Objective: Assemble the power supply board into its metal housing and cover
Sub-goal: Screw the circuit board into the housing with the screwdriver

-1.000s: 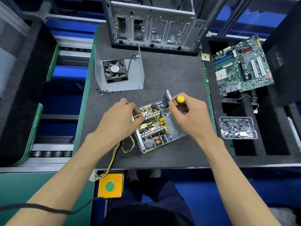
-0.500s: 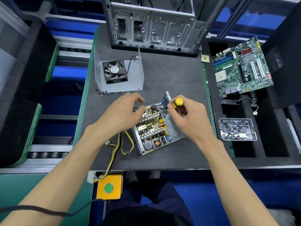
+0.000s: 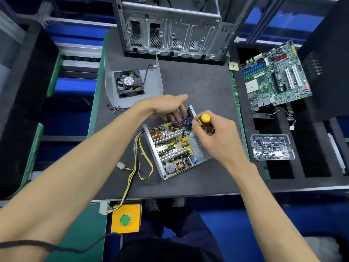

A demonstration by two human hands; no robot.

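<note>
The power supply board (image 3: 172, 146) lies inside its open metal housing (image 3: 154, 154) in the middle of the dark mat. My right hand (image 3: 217, 138) grips a yellow and black screwdriver (image 3: 203, 119), its tip down at the housing's far right corner. My left hand (image 3: 166, 107) hovers over the far end of the housing with its fingers extended toward the back wall. The metal cover (image 3: 153, 84) with a black fan (image 3: 129, 84) stands at the back left. Yellow and black cables (image 3: 136, 167) trail from the housing toward the table's front edge.
Loose screws (image 3: 115, 109) lie in front of the cover. A computer case (image 3: 168, 27) stands at the back. A motherboard (image 3: 275, 76) and a clear tray of screws (image 3: 272, 147) sit to the right. A yellow box with a green button (image 3: 125, 218) is below the table's edge.
My left hand has lifted off the board's left side and moved away to the far end of the housing. My right hand stays at the corner with the screwdriver.
</note>
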